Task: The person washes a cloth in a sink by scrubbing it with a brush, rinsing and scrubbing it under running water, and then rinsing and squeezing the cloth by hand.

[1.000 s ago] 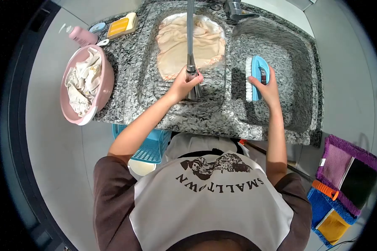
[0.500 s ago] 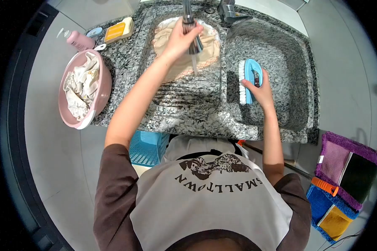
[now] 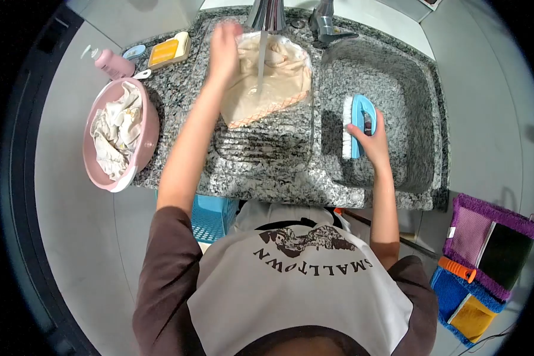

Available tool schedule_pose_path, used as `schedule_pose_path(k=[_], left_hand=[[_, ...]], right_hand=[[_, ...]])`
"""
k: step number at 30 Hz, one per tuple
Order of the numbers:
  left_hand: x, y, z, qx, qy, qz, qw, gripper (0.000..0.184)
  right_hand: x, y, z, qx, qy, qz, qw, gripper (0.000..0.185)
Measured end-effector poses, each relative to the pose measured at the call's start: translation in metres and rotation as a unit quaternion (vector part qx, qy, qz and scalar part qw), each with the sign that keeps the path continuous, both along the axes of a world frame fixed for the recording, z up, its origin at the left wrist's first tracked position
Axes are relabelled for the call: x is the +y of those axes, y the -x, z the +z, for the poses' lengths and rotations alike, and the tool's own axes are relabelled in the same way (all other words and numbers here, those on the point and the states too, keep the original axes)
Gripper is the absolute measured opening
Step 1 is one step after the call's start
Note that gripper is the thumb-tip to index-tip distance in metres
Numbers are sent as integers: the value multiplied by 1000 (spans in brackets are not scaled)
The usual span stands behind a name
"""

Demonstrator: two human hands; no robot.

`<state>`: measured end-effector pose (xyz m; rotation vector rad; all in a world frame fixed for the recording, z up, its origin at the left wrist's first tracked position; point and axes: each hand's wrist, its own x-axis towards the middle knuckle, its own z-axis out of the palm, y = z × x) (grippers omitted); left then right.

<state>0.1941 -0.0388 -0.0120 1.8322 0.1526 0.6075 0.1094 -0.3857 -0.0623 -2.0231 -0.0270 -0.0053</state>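
Note:
My right hand [image 3: 372,141] grips a blue scrub brush [image 3: 358,107] by its looped handle, over the right basin, its white bristles facing left. My left hand [image 3: 224,53] is raised at the upper left edge of a wet beige cloth [image 3: 273,98] with orange stitched trim. Its fingers are smeared by motion, so their grip does not show. The cloth lies spread on the upper part of the ridged stone washboard [image 3: 261,145]. Water runs from the chrome faucet [image 3: 267,16] onto the cloth.
A pink tub [image 3: 149,127] of white laundry stands left of the sink. Behind it are a pink pump bottle [image 3: 114,64] and an orange soap bar [image 3: 163,53] in a dish. A second tap [image 3: 323,24] rises behind the right basin [image 3: 391,77]. Mop pads [image 3: 477,237] hang at right.
My left hand has let go of the faucet and moved left. The faucet head now sits further back. The cloth's front edge reaches lower. The brush stays in my right hand.

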Motion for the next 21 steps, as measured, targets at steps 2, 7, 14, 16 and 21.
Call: schedule_pose_path(k=[2,7,14,16,21], left_hand=[[-25,48,-39,149,-106,-117,976,26],[-10,61,-145,148,-480,-206,840,39],[-14,96,-107,239,-515,-262,780,49],[-6,107,-107,261,-524,-278,762,50],[17,145,-104,197,-499,-289,793,46]], right_hand=[[0,0,1,21,3,5,1000,75],[14,-2,10,6,60,9,998,76],[41,-7,4,-4,82,23,996,80],[53,-8,9,2,85,44,995,82],[103,-12,22,22,201,94,975,81]])
